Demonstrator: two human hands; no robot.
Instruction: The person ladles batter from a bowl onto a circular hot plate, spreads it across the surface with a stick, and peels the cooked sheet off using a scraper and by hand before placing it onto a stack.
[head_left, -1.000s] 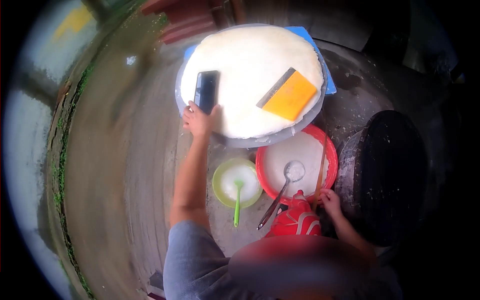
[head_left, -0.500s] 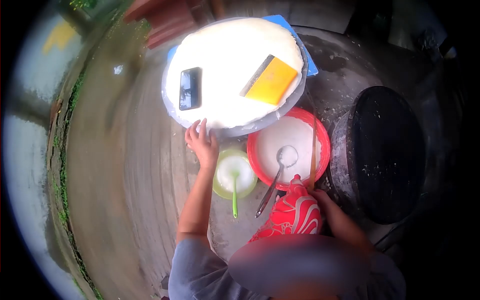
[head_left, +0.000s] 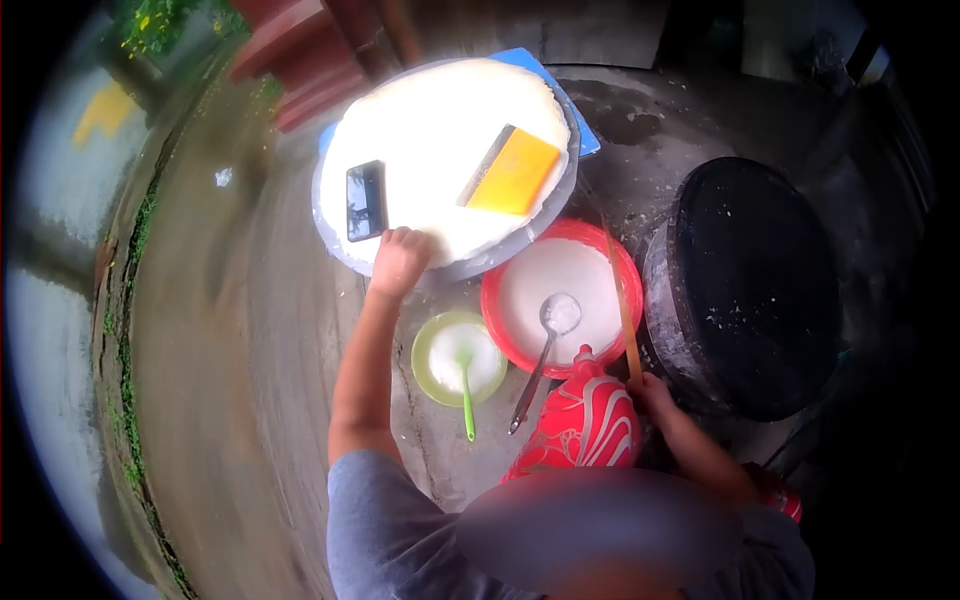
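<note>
My left hand [head_left: 402,260] is closed at the near edge of a broad round white mass [head_left: 430,130] lying on a grey tray [head_left: 500,253]. Its knuckles are just beside the lower corner of a dark phone [head_left: 365,202]; what its fingertips grip is hidden. In my right hand [head_left: 653,398] is the lower end of a long flat wooden stick [head_left: 622,300], which slants up over the rim of a red basin [head_left: 491,318]. A ladle [head_left: 533,380] rests in the white contents of that basin. On the white mass lies a yellow scraper [head_left: 515,175].
Left of the basin stands a green bowl [head_left: 420,375] of white stuff with a green spoon [head_left: 467,400]. A large black round lid [head_left: 760,290] covers a pot at right. A blue board [head_left: 583,125] shows beneath the tray. Red patterned cloth [head_left: 585,420] covers my knee.
My left hand's fingers have gone from spread to closed, and the hand has moved in over the white mass's near edge. The whole view has shifted slightly. My right hand stays by the stick.
</note>
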